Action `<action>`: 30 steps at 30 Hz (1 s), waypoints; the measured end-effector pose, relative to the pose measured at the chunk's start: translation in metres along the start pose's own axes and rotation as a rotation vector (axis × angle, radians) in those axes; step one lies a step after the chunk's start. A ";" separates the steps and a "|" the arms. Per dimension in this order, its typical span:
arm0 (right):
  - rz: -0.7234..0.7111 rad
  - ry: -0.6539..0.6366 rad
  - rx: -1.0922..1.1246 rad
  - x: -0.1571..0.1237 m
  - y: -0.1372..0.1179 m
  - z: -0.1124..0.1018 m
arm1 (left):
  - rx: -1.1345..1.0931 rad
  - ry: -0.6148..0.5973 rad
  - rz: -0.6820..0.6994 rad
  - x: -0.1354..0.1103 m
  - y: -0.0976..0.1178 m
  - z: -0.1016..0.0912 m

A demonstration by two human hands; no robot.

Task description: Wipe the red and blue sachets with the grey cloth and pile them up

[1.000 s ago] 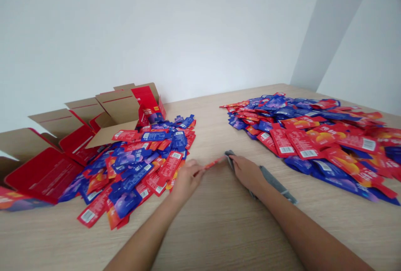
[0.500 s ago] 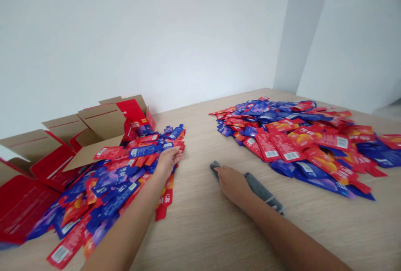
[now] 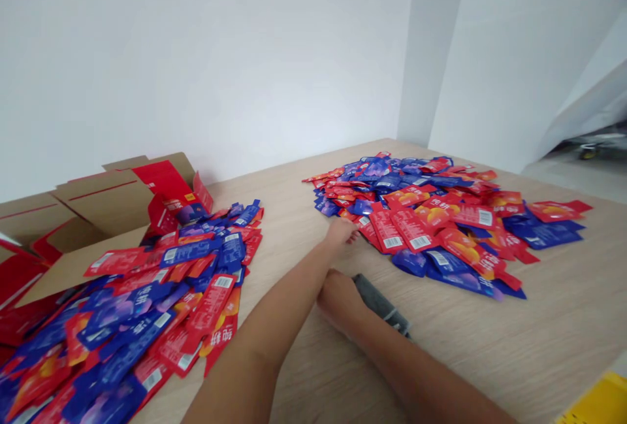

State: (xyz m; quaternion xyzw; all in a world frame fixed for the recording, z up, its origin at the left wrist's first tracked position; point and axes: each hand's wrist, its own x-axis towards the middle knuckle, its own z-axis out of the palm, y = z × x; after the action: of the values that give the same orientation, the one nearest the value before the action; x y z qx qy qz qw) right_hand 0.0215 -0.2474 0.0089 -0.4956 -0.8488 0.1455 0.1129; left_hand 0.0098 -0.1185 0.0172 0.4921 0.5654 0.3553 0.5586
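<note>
My left hand (image 3: 343, 231) reaches across to the near left edge of the right pile of packets (image 3: 392, 221), its fingers curled by a red packet. Whether it holds one is too small to make out. Below it, my right hand (image 3: 341, 296) rests on a dark grey folded cloth (image 3: 379, 303) on the table. Its fingers are partly behind my left forearm, and the hand looks closed round the cloth. The packets are flat red and blue pouches with white barcode labels. Another pile of packets (image 3: 186, 280) lies to the left.
Open red cardboard boxes (image 3: 112, 198) with brown insides stand at the left, behind the left pile. The wooden table (image 3: 284, 234) shows bare between the piles. A white wall rises behind. Something yellow (image 3: 600, 401) shows at the bottom right corner.
My left hand has moved right, from the left pile to the edge of the right pile, crossing in front of my right hand. My right hand stays by the cloth. The view has turned right.
</note>
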 end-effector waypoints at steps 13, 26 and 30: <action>-0.147 0.186 0.355 -0.015 -0.016 -0.011 | -0.248 0.334 -0.076 -0.141 -0.061 -0.144; -0.106 -0.008 -0.143 -0.018 -0.036 0.000 | -0.261 0.108 -0.134 -0.197 -0.088 -0.118; -0.018 -0.002 -0.167 -0.014 -0.022 -0.003 | -0.146 0.078 -0.109 -0.197 -0.095 -0.120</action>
State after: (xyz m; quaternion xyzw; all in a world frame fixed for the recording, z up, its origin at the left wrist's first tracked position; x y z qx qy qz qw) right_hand 0.0115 -0.2699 0.0190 -0.4954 -0.8626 0.0736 0.0717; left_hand -0.1449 -0.3137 -0.0025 0.4042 0.5852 0.3835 0.5891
